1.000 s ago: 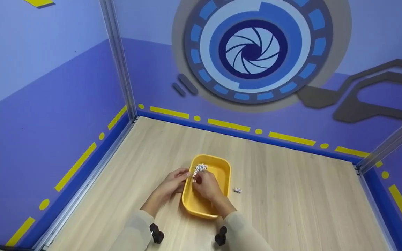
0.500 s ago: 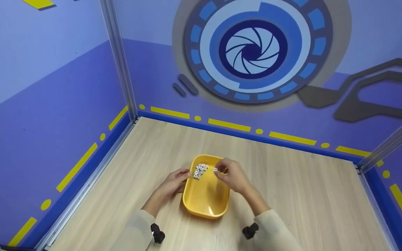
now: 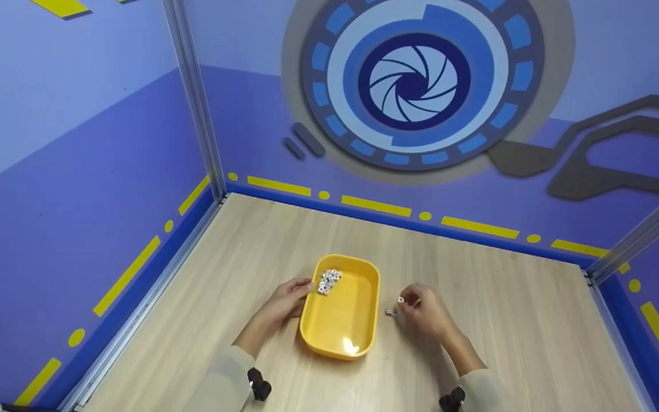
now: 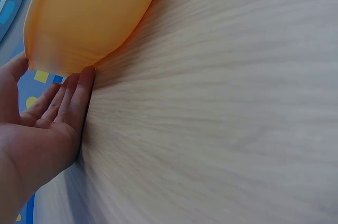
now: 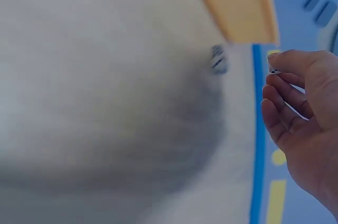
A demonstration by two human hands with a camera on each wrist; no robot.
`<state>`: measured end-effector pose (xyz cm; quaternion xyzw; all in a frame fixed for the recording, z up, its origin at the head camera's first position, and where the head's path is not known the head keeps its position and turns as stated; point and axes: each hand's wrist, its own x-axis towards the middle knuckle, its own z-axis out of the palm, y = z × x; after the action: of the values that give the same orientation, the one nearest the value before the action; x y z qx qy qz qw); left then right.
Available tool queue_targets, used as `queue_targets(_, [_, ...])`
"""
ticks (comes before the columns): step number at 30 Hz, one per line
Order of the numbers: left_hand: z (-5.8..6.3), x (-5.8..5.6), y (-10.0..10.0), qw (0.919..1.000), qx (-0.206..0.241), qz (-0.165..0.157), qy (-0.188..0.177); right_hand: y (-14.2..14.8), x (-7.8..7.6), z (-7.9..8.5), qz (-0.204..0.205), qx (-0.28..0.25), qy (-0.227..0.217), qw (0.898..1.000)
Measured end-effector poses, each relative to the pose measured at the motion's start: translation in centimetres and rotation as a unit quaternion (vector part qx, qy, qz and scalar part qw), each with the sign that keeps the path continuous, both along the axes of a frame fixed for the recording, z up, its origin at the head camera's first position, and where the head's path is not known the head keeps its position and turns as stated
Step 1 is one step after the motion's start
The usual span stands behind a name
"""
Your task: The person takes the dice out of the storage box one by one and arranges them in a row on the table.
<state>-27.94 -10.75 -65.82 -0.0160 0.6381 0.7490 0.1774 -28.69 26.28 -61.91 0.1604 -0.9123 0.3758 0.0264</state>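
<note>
A yellow rectangular tray (image 3: 341,320) stands on the table, with a cluster of small white dice (image 3: 329,281) at its far left corner. At the tray's left side is my left hand (image 3: 281,303); in the left wrist view its thumb touches the rim and its nearly straight fingers (image 4: 79,97) touch the lower wall. To the tray's right, my right hand (image 3: 427,309) pinches one small white die (image 5: 273,69) with dark dots between thumb and fingertips. Just below that hand, a few dice (image 3: 390,312) lie together on the table; in the right wrist view they are blurred.
The wooden table (image 3: 512,326) reaches to a blue back wall (image 3: 249,126) and side walls with metal corner posts (image 3: 195,103). Black wrist cameras (image 3: 259,384) sit on both sleeves.
My right hand has moved out of the tray, over its right rim, to above the table dice, carrying a die. My left hand and the tray have stayed in place.
</note>
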Motion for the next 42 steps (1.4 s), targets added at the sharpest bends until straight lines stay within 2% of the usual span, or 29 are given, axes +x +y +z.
queue_targets(5, [0.0, 0.0, 0.0, 1.0000, 0.003, -0.001, -0.005, 1.1, 0.6, -2.0, -0.019, 0.028, -0.005, 0.999])
queue_targets(9, [0.1, 0.0, 0.0, 0.9999, 0.010, 0.000, -0.005, 1.1, 0.7, -3.0, -0.023, 0.038, -0.015, 0.999])
queue_targets(25, [-0.1, -0.1, 0.0, 0.9998, 0.019, -0.001, -0.001, 0.5, 0.6, -3.7, -0.018, 0.035, -0.008, 0.999])
queue_targets(32, [-0.1, 0.0, 0.1, 0.9998, 0.019, 0.004, -0.009, 0.6, 0.7, -3.2, -0.006, 0.035, -0.038, 0.999])
queue_targets(36, [-0.1, 0.0, 0.2, 0.9998, 0.018, 0.003, -0.008, 0.8, 0.6, -2.2, -0.003, 0.051, -0.061, 0.997])
queue_targets(39, [0.0, 0.0, 0.2, 0.9999, 0.015, 0.005, -0.004, 0.6, 0.2, -1.0, -0.015, 0.052, -0.046, 0.997])
queue_targets(42, [0.0, 0.0, 0.1, 0.9999, 0.016, 0.006, -0.001, -0.1, -0.2, 0.4, -0.023, 0.029, -0.014, 0.999])
